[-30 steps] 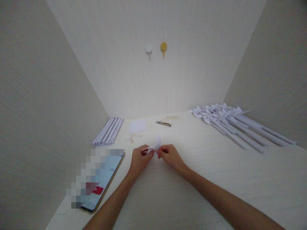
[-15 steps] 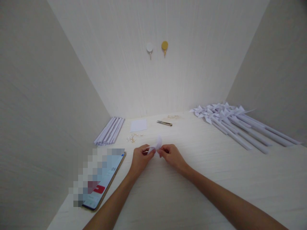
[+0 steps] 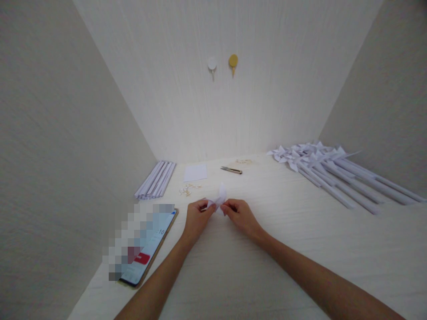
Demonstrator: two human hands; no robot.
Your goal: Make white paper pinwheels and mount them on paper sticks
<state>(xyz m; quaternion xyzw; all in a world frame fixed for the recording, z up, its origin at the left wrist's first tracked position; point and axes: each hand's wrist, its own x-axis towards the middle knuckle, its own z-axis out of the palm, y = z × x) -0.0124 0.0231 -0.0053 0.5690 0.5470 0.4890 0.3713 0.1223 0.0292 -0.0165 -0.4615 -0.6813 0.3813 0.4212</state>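
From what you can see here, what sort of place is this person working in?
Probably a home craft corner: a pale table boxed in by plain walls. Both hands fold a small paper piece; finished paper pinwheels, rolled paper sticks and snips lie around.

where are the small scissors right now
The small scissors lie far back on the table, near the wall, right of the white paper square.

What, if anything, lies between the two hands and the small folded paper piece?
Nothing visible does. The left hand and right hand both pinch the folded paper piece directly, just above the table. The phone, paper scraps and scissors lie apart from it.
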